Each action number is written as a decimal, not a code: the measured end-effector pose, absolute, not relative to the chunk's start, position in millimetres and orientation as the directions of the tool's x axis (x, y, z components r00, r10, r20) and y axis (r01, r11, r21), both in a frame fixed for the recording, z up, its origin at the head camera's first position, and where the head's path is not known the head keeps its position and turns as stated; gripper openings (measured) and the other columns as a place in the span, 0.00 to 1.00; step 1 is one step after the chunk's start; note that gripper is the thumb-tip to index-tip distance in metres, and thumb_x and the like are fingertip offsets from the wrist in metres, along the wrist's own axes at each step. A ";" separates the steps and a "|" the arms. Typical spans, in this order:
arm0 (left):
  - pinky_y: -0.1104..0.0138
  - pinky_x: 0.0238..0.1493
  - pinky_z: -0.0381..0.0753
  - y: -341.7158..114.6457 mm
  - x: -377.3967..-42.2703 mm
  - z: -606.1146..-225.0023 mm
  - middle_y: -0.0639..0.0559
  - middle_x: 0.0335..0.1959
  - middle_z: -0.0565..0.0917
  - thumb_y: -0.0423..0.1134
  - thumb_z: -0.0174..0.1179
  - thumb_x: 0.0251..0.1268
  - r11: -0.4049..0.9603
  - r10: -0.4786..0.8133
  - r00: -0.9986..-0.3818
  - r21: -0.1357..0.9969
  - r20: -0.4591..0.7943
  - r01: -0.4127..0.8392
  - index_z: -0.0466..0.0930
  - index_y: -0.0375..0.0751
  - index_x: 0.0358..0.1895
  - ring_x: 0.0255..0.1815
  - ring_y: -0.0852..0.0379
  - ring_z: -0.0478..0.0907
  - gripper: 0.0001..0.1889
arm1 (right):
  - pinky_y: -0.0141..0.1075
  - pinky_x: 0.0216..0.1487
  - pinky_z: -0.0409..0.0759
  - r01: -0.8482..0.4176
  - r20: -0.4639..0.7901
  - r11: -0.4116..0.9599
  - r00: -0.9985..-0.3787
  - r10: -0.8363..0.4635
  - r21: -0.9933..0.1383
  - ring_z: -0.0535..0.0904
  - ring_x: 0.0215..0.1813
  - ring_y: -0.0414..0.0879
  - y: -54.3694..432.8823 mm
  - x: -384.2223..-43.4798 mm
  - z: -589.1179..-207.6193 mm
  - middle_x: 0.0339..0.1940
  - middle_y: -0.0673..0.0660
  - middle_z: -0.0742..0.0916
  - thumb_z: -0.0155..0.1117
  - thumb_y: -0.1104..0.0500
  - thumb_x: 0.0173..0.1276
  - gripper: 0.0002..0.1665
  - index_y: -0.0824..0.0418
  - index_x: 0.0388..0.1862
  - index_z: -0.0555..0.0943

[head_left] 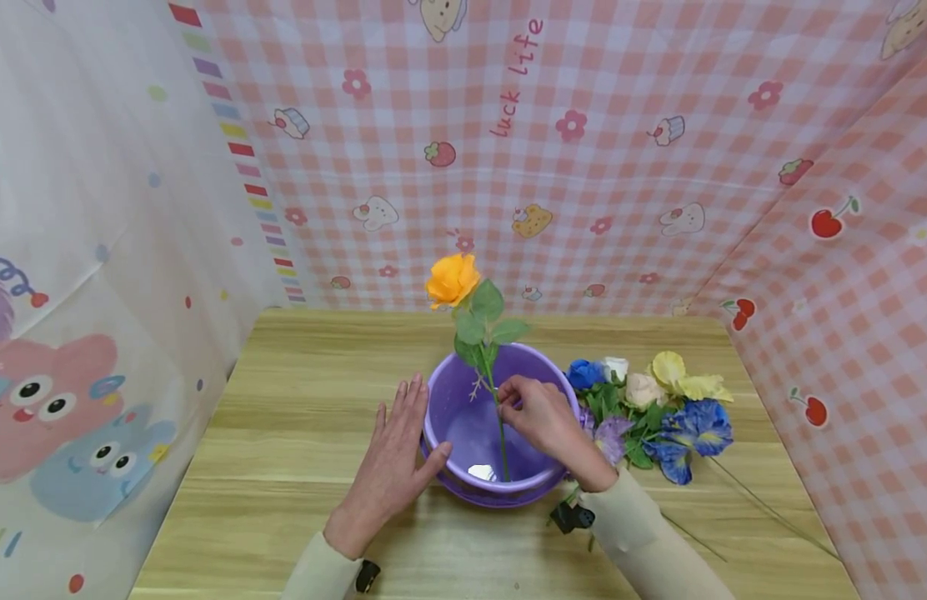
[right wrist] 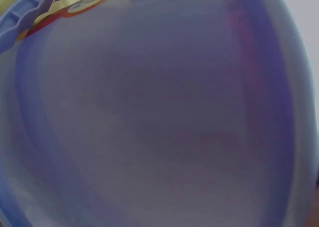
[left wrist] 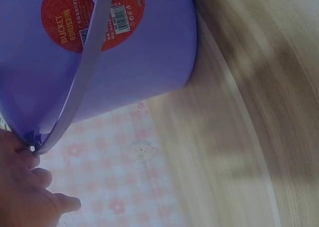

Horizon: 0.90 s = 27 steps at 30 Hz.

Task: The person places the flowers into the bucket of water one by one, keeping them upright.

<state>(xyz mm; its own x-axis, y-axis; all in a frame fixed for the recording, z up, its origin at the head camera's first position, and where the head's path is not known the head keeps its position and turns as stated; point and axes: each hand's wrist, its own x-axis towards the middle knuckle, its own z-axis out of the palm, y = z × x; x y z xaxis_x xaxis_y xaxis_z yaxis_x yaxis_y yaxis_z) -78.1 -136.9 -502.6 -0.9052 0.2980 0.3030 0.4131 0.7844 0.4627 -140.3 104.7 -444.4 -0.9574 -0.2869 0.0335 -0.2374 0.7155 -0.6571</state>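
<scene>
An orange-yellow artificial rose (head_left: 453,281) with green leaves stands nearly upright, its stem reaching down into a purple bucket (head_left: 452,400). My right hand (head_left: 538,417) reaches over the bucket's right rim and pinches that stem. On the left, my left hand (head_left: 394,446) rests against the bucket's rim with its fingers extended and thumb apart. The left wrist view shows the bucket's side with a red label (left wrist: 94,20), the handle (left wrist: 82,77) and part of the left hand (left wrist: 25,187). Only the bucket's wall (right wrist: 149,112) fills most of the right wrist view.
Right of the bucket lies a pile of artificial flowers: blue ones (head_left: 699,427), a yellow one (head_left: 668,369), a cream rose (head_left: 643,389) and a pale purple one (head_left: 612,437). Their stems stretch toward the front right of the wooden table (head_left: 283,425). Patterned cloth (head_left: 583,167) hangs behind.
</scene>
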 end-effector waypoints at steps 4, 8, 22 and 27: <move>0.34 0.79 0.49 -136.8 -77.8 -502.1 0.40 0.85 0.47 0.63 0.46 0.78 0.785 0.299 -0.908 0.464 0.294 0.409 0.45 0.34 0.83 0.85 0.42 0.42 0.45 | 0.40 0.40 0.88 -0.227 0.008 0.726 -0.957 -0.291 -0.649 0.89 0.37 0.48 104.3 -140.5 -445.1 0.33 0.51 0.91 0.71 0.67 0.62 0.06 0.58 0.37 0.86; 0.35 0.80 0.49 -136.7 -77.6 -501.5 0.43 0.86 0.45 0.63 0.47 0.78 0.790 0.300 -0.910 0.462 0.285 0.404 0.44 0.34 0.83 0.85 0.41 0.42 0.46 | 0.40 0.39 0.87 -0.229 -0.012 0.744 -0.953 -0.304 -0.628 0.88 0.37 0.49 103.8 -141.7 -446.6 0.34 0.51 0.92 0.71 0.67 0.63 0.07 0.57 0.37 0.87; 0.36 0.80 0.47 -134.6 -76.6 -502.5 0.41 0.85 0.46 0.62 0.48 0.78 0.775 0.290 -0.912 0.488 0.291 0.402 0.44 0.34 0.83 0.85 0.43 0.41 0.45 | 0.43 0.46 0.90 -0.301 0.069 0.673 -0.935 -0.349 -0.676 0.90 0.42 0.49 110.0 -133.4 -444.6 0.41 0.55 0.92 0.73 0.64 0.67 0.08 0.61 0.45 0.88; 0.37 0.81 0.45 -134.7 -75.4 -504.1 0.42 0.85 0.46 0.61 0.49 0.78 0.763 0.274 -0.910 0.506 0.311 0.402 0.45 0.35 0.84 0.85 0.43 0.42 0.45 | 0.37 0.46 0.90 -0.324 0.191 0.550 -0.939 -0.286 -0.770 0.89 0.43 0.46 122.8 -124.0 -442.2 0.41 0.52 0.92 0.73 0.62 0.69 0.08 0.60 0.46 0.89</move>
